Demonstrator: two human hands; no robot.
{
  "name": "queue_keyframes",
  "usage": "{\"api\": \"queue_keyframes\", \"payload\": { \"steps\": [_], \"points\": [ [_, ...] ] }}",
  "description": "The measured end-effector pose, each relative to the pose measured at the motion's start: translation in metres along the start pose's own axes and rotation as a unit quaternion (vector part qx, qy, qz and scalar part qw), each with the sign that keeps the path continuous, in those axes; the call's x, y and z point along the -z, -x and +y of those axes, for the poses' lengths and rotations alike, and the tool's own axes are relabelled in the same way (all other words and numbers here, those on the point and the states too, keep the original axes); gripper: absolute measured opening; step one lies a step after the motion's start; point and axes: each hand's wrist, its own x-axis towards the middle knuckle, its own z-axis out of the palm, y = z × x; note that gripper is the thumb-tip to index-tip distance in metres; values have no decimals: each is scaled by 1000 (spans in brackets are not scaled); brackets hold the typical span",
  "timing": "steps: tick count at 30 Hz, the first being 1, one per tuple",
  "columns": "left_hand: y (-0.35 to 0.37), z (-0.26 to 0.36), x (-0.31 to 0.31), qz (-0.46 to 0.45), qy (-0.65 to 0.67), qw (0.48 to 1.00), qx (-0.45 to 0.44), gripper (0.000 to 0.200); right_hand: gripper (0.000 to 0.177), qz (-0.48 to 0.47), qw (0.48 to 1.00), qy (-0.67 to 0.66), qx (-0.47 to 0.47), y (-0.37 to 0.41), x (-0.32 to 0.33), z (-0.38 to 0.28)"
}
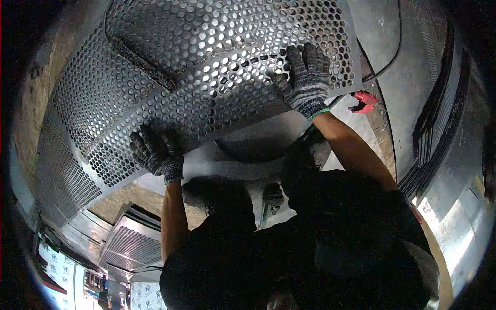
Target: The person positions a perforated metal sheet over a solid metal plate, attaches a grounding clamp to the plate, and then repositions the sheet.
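Both arms are bare and stretched forward. The left hand, in a dark knit glove, lies palm down, nearer the body, fingers slightly bent. The right hand, gloved alike, reaches farther, fingers spread flat.

Perforated sheet fills the middle; red pliers lie just beside.

Curved perforated metal sheet, grey, tilted

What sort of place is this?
Likely a sheet-metal workshop: the gloved left hand and right hand rest on a perforated metal sheet, more perforated panels lie stacked nearby, and a red-handled tool lies beside it.
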Motion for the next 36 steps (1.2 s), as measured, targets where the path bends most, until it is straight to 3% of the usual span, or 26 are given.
{"api": "queue_keyframes", "payload": {
  "steps": [6,8,9,11,14,17,21,23,24,36],
  "points": [
    [4,-1,-9,68,126,989,24,66,73,14,1000,-10,3,-5,7,-3],
    [8,-8,-17,-23,37,999,24,63,73,19,1000,-9,3,-4,6,-3],
    [8,-12,-23,-22,36,999,23,63,74,-4,1000,-18,-16,-3,4,-3],
    [6,-15,-29,82,166,982,37,62,75,-28,999,-27,-35,-2,7,-5],
    [1,-10,-18,63,60,996,10,59,77,-43,998,-5,-34,-3,10,-5],
    [-9,10,22,83,137,986,41,59,78,-40,999,-5,-31,-1,6,-3],
    [-6,2,5,76,146,986,39,60,79,-47,998,3,-27,-2,9,-3],
    [3,-11,-19,-37,65,997,23,58,79,-46,998,-22,-30,-2,6,-2],
    [7,-14,-23,-40,65,997,23,58,80,-47,998,-21,-27,-1,1,1],
    [-1,-2,1,63,103,993,7,62,80,-51,998,7,-21,-1,4,-1]
  ]
}}
